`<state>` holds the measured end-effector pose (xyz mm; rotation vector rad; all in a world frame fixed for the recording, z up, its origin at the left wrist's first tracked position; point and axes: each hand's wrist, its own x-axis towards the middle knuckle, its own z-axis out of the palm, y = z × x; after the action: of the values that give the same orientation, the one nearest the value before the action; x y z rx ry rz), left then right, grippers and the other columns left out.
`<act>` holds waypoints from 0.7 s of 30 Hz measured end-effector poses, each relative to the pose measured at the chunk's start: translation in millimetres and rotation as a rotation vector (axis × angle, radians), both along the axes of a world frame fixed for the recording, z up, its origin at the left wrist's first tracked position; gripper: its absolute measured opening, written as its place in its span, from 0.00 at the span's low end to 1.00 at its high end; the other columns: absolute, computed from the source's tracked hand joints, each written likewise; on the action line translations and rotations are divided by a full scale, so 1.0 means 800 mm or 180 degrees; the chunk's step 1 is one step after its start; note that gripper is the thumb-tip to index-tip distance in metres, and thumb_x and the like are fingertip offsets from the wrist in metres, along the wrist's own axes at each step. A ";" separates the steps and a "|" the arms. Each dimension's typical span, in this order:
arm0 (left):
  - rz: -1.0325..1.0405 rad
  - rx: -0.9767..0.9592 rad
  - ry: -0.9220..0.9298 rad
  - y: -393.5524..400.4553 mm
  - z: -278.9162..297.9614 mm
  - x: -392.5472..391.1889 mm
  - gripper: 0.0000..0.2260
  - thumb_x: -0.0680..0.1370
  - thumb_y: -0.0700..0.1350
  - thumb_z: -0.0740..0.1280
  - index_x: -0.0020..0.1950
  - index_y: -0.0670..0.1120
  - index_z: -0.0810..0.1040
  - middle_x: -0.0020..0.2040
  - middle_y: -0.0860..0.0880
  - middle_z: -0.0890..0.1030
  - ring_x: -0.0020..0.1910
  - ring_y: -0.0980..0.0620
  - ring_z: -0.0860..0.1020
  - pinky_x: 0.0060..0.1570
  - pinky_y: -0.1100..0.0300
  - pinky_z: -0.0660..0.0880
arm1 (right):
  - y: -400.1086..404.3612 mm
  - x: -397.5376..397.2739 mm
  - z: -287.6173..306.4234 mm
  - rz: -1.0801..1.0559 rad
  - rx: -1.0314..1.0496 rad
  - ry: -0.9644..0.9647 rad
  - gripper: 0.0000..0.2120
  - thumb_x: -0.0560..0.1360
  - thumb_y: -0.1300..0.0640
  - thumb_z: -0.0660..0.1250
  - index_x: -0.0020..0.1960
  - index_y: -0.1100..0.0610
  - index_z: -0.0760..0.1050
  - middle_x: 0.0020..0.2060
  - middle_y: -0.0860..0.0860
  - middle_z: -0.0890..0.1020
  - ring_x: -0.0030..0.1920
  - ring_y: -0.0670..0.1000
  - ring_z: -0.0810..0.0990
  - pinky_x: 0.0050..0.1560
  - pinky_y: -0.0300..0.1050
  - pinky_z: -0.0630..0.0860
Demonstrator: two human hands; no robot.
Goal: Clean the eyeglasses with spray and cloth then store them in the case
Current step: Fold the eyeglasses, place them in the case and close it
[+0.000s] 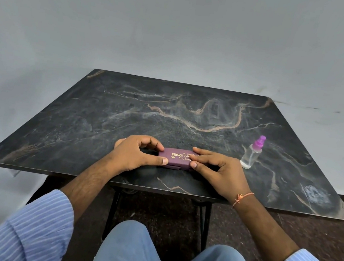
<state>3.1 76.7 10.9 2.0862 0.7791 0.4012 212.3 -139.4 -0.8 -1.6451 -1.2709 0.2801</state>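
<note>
- The left hand [135, 154] grips the left end of the case [179, 158]: its fingers [154, 144] curl over the far edge and the thumb presses the near edge.
- The right hand [218, 170] holds the right end, fingers laid narrow across the lid and the thumb tip against the near edge.
- Between the two sets of fingers the case lies flat and closed on the worktop [125, 113], purple with gold lettering on the lid.
- To the right of the right fingers, well apart from them, a spray bottle [251, 153] stands upright, clear with a purple top.
- A thread band [242, 197] circles the right wrist.
- Below the fingers, striped sleeves [31, 228] cover the forearms, and the knees [128, 248] show under the worktop's near edge.
</note>
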 end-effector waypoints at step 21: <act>-0.0429 0.0983 0.0311 -0.014 -0.002 -0.005 0.32 0.65 0.74 0.77 0.68 0.78 0.73 0.63 0.72 0.80 0.72 0.64 0.72 0.80 0.44 0.53 | -0.005 -0.010 0.007 -0.0226 -0.0074 -0.0481 0.11 0.77 0.51 0.78 0.59 0.43 0.88 0.61 0.37 0.86 0.64 0.34 0.81 0.71 0.41 0.76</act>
<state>-0.6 65.7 8.9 2.4471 0.6597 0.3655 203.9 -143.7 5.1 -1.7542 -1.3219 0.1296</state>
